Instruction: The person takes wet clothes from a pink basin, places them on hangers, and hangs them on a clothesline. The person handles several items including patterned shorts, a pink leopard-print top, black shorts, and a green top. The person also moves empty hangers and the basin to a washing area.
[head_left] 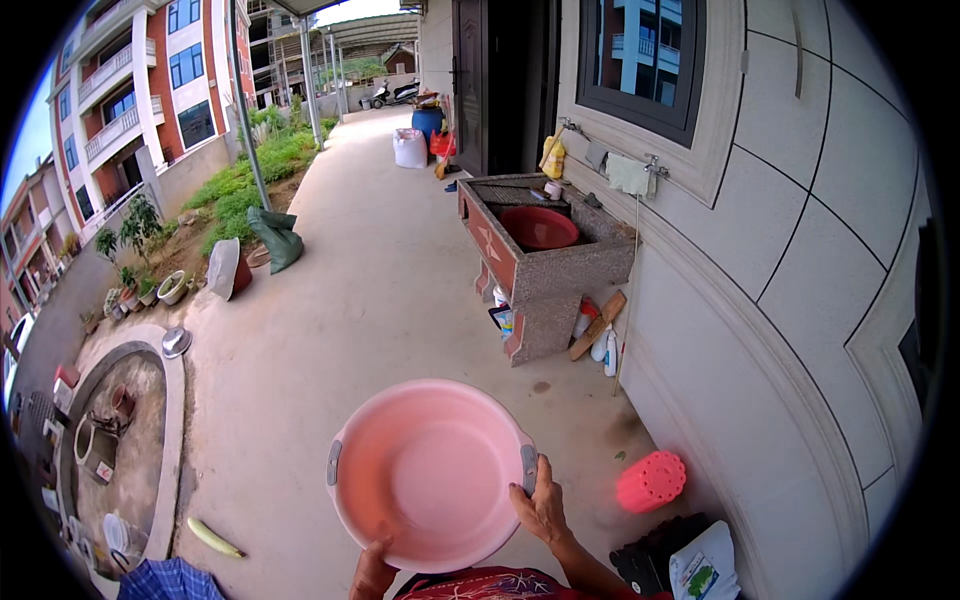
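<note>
A large pink plastic basin [450, 470] with grey side handles is held in front of my body, its inside facing up and holding nothing. My right hand [543, 503] grips the rim by the right grey handle, thumb over the edge. At the lower left of the rim, my left hand [375, 568] is closed on the basin, its fingers partly hidden underneath. Ahead and to the right stands a stone wash sink [570, 270] with a dark red basin [538, 228] inside it.
A pink stool [652, 481] and a white bag [704, 562] lie near the right wall. On the left are a curbed round pit [172, 400], a pale long gourd [215, 538] and a blue checked umbrella [170, 580]. Farther off stand a green sack [275, 240] and a blue barrel [427, 122].
</note>
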